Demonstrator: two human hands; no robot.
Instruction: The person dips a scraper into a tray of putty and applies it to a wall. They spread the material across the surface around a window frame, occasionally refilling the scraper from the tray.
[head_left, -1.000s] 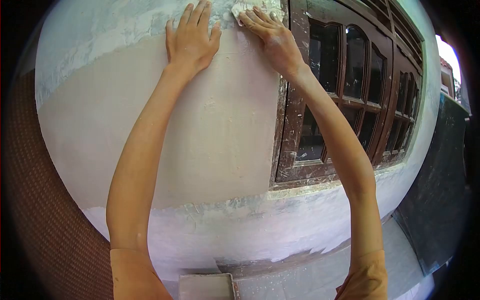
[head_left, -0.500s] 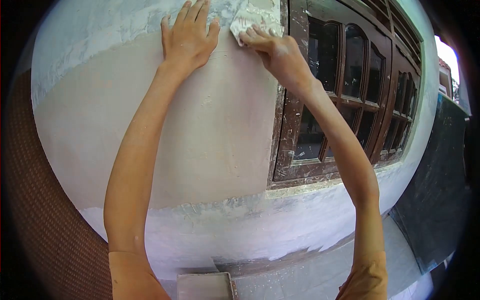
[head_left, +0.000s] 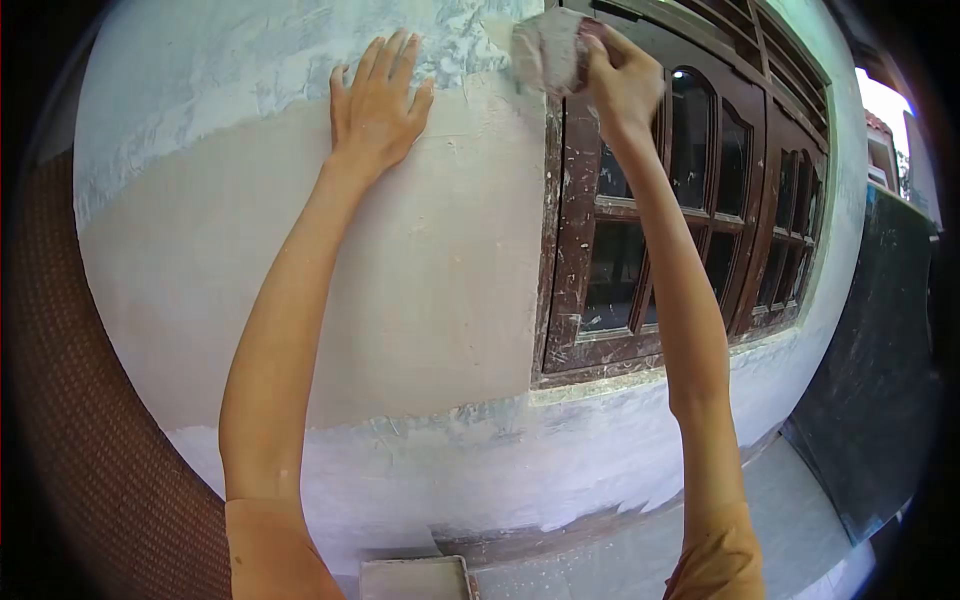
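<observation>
My left hand (head_left: 378, 115) rests flat with fingers spread on the wall (head_left: 430, 270), at the border between smooth beige coating and rougher bluish-white patches. My right hand (head_left: 625, 85) grips a flat, putty-smeared scraper (head_left: 552, 52) near the upper left corner of the window frame. The scraper is blurred, and whether it touches the wall cannot be made out. Some pale putty covers its face.
A brown wooden window (head_left: 690, 190) with glass panes fills the right of the wall. Below stands a shallow tray (head_left: 415, 578) on the floor. Woven brown matting (head_left: 90, 400) is at left, a dark panel (head_left: 875, 350) at right.
My right hand has moved right and turned, lifting the scraper from its flatter position on the wall toward the window frame. My left hand stays on the wall. The view has shifted slightly.
</observation>
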